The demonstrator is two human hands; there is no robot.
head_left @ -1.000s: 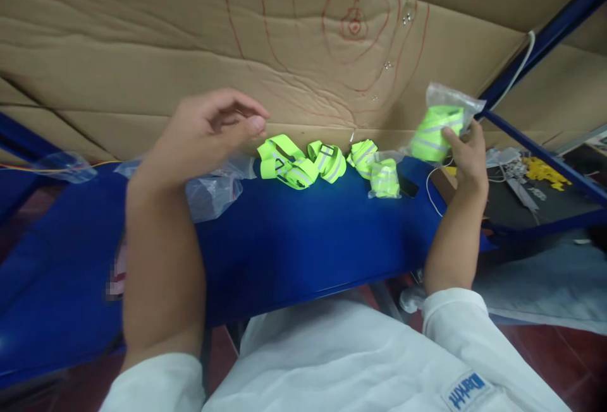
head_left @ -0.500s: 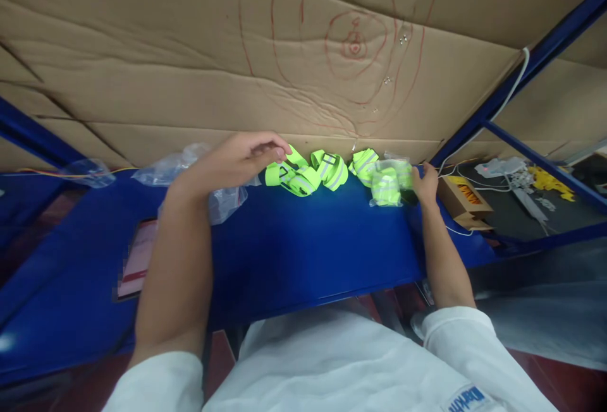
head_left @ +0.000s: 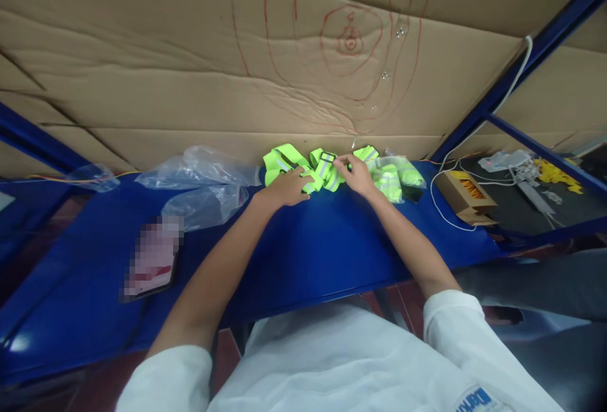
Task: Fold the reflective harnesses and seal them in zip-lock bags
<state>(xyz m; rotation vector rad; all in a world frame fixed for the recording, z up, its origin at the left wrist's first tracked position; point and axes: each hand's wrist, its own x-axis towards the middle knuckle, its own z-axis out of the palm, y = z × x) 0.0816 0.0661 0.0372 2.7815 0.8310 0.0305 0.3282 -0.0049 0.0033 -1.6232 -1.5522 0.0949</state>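
Observation:
Several neon yellow-green reflective straps with grey stripes and black buckles lie along the back of the blue table. My left hand [head_left: 287, 189] rests at the front of the leftmost strap [head_left: 284, 154], its fingers apart and partly over the fabric. Over the middle strap [head_left: 318, 158] reaches my right hand [head_left: 356, 175], fingers spread and curved, the tips close to its black buckle [head_left: 327, 157]. Behind that hand is another folded strap [head_left: 366, 152]. Bagged straps [head_left: 389, 182] in clear plastic sit just to its right.
Clear plastic bags [head_left: 194, 169] lie at the left back. A phone-like device [head_left: 154, 257] with a blurred screen is nearer the front of the blue table [head_left: 322, 254]. A small cardboard box [head_left: 462, 197] and a white cable [head_left: 435, 200] are at right. Cardboard [head_left: 165, 102] walls the back.
My right hand has left the bagged straps and moved left to the middle strap. My left hand has come down and nearer onto the leftmost strap. The view has shifted slightly.

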